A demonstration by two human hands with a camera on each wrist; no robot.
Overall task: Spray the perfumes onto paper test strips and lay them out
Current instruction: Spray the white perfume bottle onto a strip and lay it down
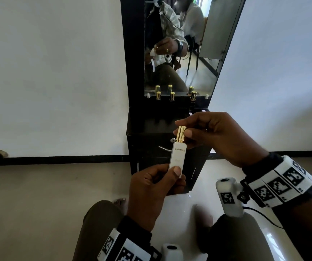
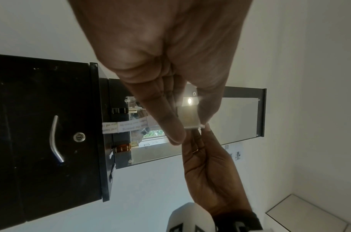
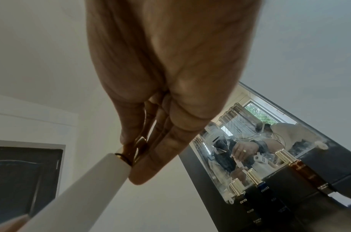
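Observation:
A slim white perfume bottle (image 1: 177, 157) with a gold cap (image 1: 180, 133) is held upright in front of me. My left hand (image 1: 171, 175) grips its lower end, with the thumb across the front. My right hand (image 1: 184, 129) pinches the gold cap, which sits on the bottle, between thumb and fingertips. The right wrist view shows the cap (image 3: 133, 150) between my fingers above the white body (image 3: 87, 188). In the left wrist view, paper test strips (image 2: 119, 128) lie on the cabinet top by the mirror.
Three dark perfume bottles with gold caps (image 1: 158, 96) (image 1: 172, 97) (image 1: 193, 97) stand on the black cabinet (image 1: 147, 129) against the mirror (image 1: 179, 53). The cabinet door has a metal handle (image 1: 165, 148). My knees are below my hands, and a white wall is on both sides.

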